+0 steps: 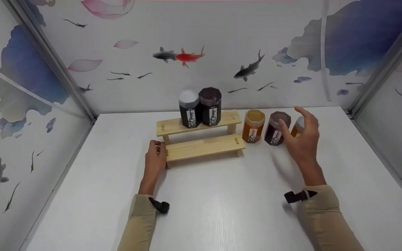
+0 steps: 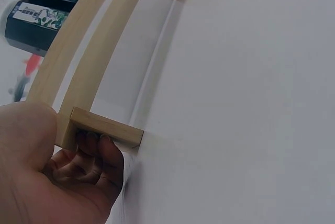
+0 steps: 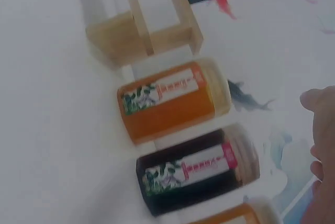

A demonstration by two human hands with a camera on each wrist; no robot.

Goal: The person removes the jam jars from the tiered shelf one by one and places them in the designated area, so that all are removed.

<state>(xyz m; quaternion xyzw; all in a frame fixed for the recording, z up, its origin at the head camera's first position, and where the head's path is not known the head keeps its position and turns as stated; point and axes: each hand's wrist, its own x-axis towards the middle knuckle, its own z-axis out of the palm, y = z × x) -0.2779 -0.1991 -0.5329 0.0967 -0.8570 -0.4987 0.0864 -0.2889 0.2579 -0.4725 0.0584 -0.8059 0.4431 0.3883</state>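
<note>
A two-step wooden shelf (image 1: 201,146) stands mid-table. Two dark jars, one with a white lid (image 1: 189,109) and one with a dark lid (image 1: 210,106), sit on its upper step. My left hand (image 1: 156,153) grips the left end of the lower step; in the left wrist view its fingers (image 2: 91,148) curl under the shelf's end block (image 2: 104,130). Right of the shelf an orange jar (image 1: 253,126) and a maroon jar (image 1: 276,129) stand on the table, and a third jar (image 1: 298,125) shows partly behind my right hand (image 1: 300,134). That hand hovers with spread fingers, holding nothing.
The white table (image 1: 222,209) is boxed in by walls papered with fish at the back and on both sides. In the right wrist view the orange jar (image 3: 167,101) and the maroon jar (image 3: 196,169) lie close beside the shelf's right leg (image 3: 141,35).
</note>
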